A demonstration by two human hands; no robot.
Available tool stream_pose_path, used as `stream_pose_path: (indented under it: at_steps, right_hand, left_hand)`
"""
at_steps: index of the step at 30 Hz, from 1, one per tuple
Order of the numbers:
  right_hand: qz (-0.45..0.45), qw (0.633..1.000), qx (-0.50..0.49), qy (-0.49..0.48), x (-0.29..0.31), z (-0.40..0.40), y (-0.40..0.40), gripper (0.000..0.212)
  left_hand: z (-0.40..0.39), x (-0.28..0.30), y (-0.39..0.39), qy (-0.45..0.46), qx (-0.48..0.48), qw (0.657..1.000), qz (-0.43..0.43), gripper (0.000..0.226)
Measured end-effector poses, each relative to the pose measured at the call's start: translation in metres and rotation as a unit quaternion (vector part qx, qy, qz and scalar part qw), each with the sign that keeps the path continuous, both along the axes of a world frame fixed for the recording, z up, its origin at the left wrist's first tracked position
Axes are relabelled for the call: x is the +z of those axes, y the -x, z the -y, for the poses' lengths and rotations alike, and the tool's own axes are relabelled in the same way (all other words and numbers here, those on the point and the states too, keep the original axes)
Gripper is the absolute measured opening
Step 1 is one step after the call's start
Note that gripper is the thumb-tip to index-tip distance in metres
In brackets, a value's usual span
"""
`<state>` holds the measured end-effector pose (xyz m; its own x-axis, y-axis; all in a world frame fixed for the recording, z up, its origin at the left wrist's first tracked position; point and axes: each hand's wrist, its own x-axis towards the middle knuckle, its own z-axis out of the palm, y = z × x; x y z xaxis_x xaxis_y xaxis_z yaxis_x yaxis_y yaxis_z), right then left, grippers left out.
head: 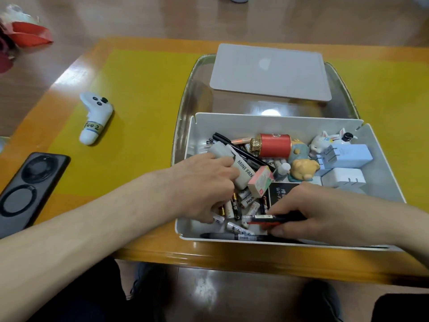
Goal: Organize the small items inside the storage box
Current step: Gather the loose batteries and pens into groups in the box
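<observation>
Sorting through the jumble looks like the step in hand: both hands are down in the white storage box (274,126), which sits on the yellow table (139,108) in front of its grey lid (269,73). The left hand (204,184) reaches among the loose batteries (234,206) beside the MINI FAN (243,170), fingers curled; whether it grips one I cannot tell. The right hand (320,212) pinches a red-and-black pen (274,219) near the front wall. Next, likely, like items need gathering together, pens with the black marker (232,145), batteries apart.
</observation>
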<state>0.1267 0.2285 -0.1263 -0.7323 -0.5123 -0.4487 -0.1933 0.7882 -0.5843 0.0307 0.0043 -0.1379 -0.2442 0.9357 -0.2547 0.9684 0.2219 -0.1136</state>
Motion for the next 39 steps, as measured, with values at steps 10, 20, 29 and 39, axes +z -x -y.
stream_pose_path:
  at_steps: [10,20,29,39]
  right_hand:
    - [-0.051,0.999,-0.002,0.000,-0.011,0.014,-0.003,0.027]
    - [-0.057,0.985,-0.124,0.107,0.006,0.004,0.004,0.023]
    - [-0.083,0.959,-0.250,0.105,0.021,-0.022,0.005,0.040]
    - [-0.002,0.979,-0.181,0.091,0.013,-0.024,-0.003,0.014]
  left_hand:
    - [0.000,-0.003,0.011,-0.029,0.027,0.999,-0.006,0.042]
    - [0.006,0.002,0.017,-0.062,0.074,0.984,0.152,0.026]
    - [0.004,-0.018,-0.016,0.005,0.038,0.992,0.119,0.030]
    - [0.000,-0.017,-0.015,0.050,0.153,0.982,0.100,0.041]
